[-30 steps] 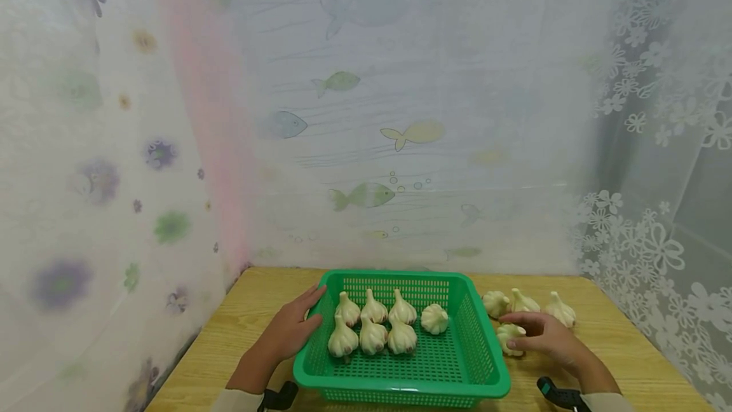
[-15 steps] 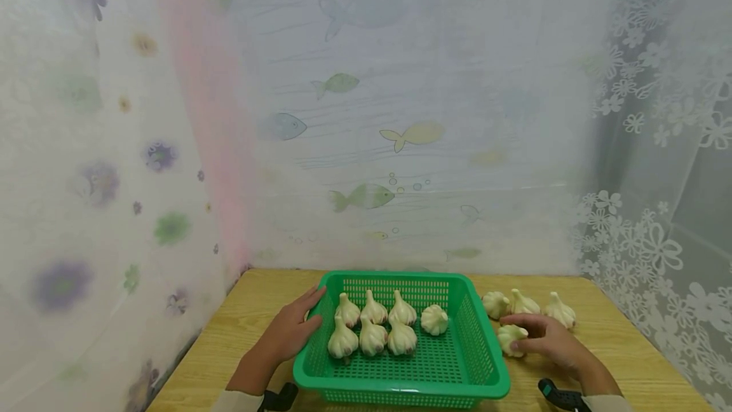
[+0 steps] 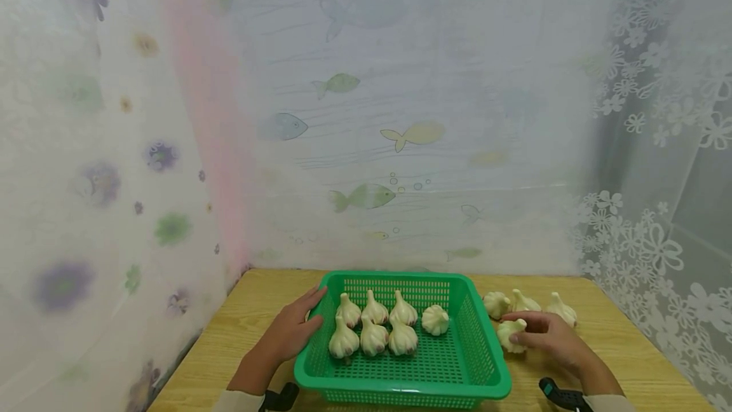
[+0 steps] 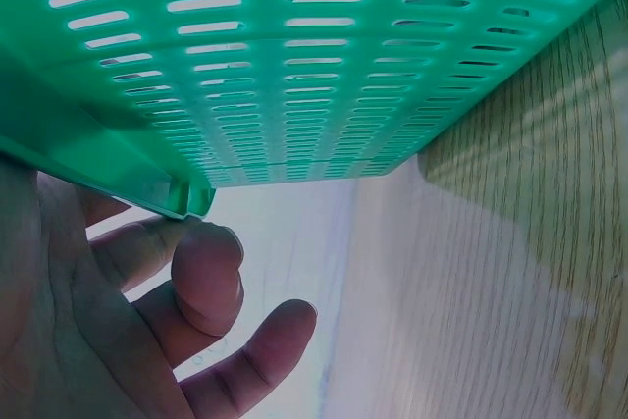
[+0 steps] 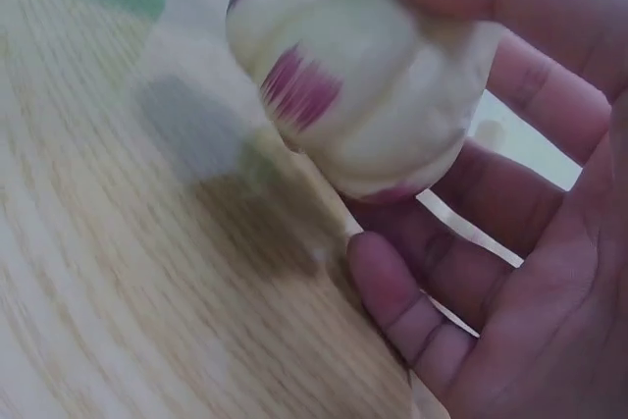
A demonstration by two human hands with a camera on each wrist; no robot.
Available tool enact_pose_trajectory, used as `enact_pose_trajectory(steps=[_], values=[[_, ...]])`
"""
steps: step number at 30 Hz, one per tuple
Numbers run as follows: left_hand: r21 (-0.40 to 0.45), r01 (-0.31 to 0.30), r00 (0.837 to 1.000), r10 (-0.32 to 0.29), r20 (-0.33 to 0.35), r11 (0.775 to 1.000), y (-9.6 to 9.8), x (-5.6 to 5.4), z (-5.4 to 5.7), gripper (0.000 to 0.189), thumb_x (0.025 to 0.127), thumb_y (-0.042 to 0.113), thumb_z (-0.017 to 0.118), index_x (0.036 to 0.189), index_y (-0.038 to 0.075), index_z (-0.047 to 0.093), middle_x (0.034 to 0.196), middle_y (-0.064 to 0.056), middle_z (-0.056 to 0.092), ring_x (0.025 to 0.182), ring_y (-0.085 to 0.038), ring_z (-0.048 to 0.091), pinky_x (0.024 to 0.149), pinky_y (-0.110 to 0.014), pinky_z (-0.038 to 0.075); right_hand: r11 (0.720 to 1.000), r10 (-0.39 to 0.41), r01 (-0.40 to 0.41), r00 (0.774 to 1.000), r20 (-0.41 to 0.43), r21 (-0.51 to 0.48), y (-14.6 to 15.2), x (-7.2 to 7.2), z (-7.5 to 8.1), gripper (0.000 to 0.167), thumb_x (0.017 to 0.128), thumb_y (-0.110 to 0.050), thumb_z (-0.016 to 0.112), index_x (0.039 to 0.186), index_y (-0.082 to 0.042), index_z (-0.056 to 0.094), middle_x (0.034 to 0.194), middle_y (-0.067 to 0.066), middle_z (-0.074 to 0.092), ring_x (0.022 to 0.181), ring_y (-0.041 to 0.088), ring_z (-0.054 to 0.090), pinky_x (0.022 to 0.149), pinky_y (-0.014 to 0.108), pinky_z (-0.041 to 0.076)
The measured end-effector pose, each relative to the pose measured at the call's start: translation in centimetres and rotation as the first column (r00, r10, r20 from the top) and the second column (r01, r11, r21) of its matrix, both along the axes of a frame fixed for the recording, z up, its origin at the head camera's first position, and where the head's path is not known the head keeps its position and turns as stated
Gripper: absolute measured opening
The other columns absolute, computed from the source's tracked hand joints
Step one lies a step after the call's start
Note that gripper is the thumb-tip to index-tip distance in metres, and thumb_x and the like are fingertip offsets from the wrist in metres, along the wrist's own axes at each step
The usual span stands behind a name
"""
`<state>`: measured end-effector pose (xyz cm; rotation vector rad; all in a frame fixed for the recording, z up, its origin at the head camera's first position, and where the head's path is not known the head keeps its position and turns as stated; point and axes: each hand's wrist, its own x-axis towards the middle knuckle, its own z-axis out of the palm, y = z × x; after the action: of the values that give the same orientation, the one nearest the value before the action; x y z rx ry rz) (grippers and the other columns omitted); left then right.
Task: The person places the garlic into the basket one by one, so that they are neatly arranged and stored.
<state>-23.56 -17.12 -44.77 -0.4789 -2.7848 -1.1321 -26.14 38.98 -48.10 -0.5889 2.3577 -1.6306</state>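
Observation:
A green plastic basket stands on the wooden table with several garlic bulbs inside, most in two rows at its left and one bulb apart at the right. My left hand rests against the basket's left rim; in the left wrist view its fingers hang loosely by the rim's corner. Just right of the basket, my right hand pinches a garlic bulb between thumb and fingers. The right wrist view shows this bulb with purple patches, apparently raised over the table with a shadow below it.
More garlic bulbs lie on the table right of the basket, behind my right hand: one bulb near the basket wall, another partly hidden, and one farther right. Patterned curtains hang behind and beside the wooden table.
The garlic bulb in my right hand has turned and risen slightly, its stem now showing at the upper right. My left hand and the basket stay in place.

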Motion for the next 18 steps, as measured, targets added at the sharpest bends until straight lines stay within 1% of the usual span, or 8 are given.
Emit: enact_pose_trajectory(steps=[4,5,9,11,13,14,15,18], values=[[0.008,-0.001,1.000,0.001,0.000,1.000,0.0,0.0,0.0,0.059,0.106,0.020,0.045,0.164,0.017,0.033,0.171,-0.007,0.026,0.156,-0.038,0.027,0.119,-0.065,0.031,1.000,-0.023,0.023,1.000,-0.005,0.001,-0.2,0.2,0.6,0.044,0.105,-0.019,0.060,0.140,0.009,0.060,0.136,-0.014,0.067,0.113,-0.003,0.065,0.087,0.033,0.060],[0.009,-0.001,1.000,0.001,0.000,1.000,0.0,0.0,0.0,0.059,0.106,0.020,0.045,0.164,0.017,0.033,0.171,-0.007,0.026,0.156,-0.038,0.027,0.119,-0.065,0.031,0.999,-0.033,0.033,0.999,-0.003,0.004,-0.2,0.2,0.8,0.043,0.106,-0.020,0.059,0.138,0.009,0.062,0.133,-0.014,0.069,0.112,-0.003,0.066,0.088,0.033,0.060],[0.014,-0.005,1.000,0.005,-0.001,1.000,0.1,0.1,0.1,0.059,0.106,0.020,0.045,0.164,0.016,0.033,0.171,-0.007,0.026,0.156,-0.038,0.027,0.119,-0.065,0.030,0.994,-0.099,0.099,0.995,-0.016,0.052,-0.4,0.3,1.4,0.037,0.106,-0.026,0.059,0.116,0.008,0.071,0.108,-0.006,0.074,0.098,0.008,0.070,0.084,0.037,0.061],[0.014,-0.007,1.000,0.007,-0.002,1.000,0.2,0.1,0.2,0.059,0.106,0.020,0.045,0.164,0.016,0.034,0.171,-0.007,0.026,0.156,-0.038,0.027,0.120,-0.065,0.030,0.988,-0.127,0.130,0.991,-0.040,0.081,-0.4,0.3,1.7,0.038,0.106,-0.028,0.058,0.113,0.007,0.071,0.101,-0.002,0.073,0.094,0.010,0.071,0.083,0.037,0.060],[0.013,-0.009,1.000,0.009,-0.002,1.000,0.2,0.2,0.2,0.059,0.106,0.019,0.045,0.164,0.016,0.034,0.171,-0.007,0.027,0.156,-0.038,0.028,0.119,-0.065,0.030,0.983,-0.154,0.159,0.987,-0.056,0.094,-0.5,0.3,2.0,0.039,0.107,-0.030,0.058,0.106,0.006,0.070,0.099,0.001,0.072,0.094,0.010,0.070,0.083,0.037,0.060],[0.013,-0.011,1.000,0.011,-0.001,1.000,0.2,0.2,0.3,0.059,0.106,0.019,0.045,0.164,0.016,0.034,0.171,-0.007,0.027,0.156,-0.038,0.028,0.119,-0.065,0.030,0.981,-0.163,0.169,0.984,-0.068,0.098,-0.6,0.3,2.1,0.040,0.107,-0.030,0.057,0.111,0.007,0.071,0.102,0.000,0.073,0.096,0.010,0.071,0.084,0.037,0.060],[0.013,-0.012,1.000,0.012,0.000,1.000,0.2,0.2,0.3,0.059,0.106,0.020,0.045,0.164,0.016,0.034,0.171,-0.008,0.027,0.156,-0.038,0.028,0.119,-0.065,0.030,0.978,-0.175,0.182,0.981,-0.079,0.100,-0.6,0.3,2.2,0.040,0.107,-0.031,0.057,0.110,0.006,0.071,0.105,0.000,0.073,0.096,0.009,0.071,0.084,0.037,0.060],[0.012,-0.015,1.000,0.015,0.002,1.000,0.2,0.3,0.3,0.058,0.106,0.020,0.045,0.163,0.016,0.035,0.171,-0.008,0.027,0.156,-0.039,0.028,0.119,-0.066,0.031,0.968,-0.214,0.225,0.971,-0.107,0.107,-0.8,0.4,2.7,0.042,0.107,-0.032,0.057,0.100,0.007,0.070,0.099,0.000,0.072,0.091,0.011,0.070,0.082,0.037,0.060]])
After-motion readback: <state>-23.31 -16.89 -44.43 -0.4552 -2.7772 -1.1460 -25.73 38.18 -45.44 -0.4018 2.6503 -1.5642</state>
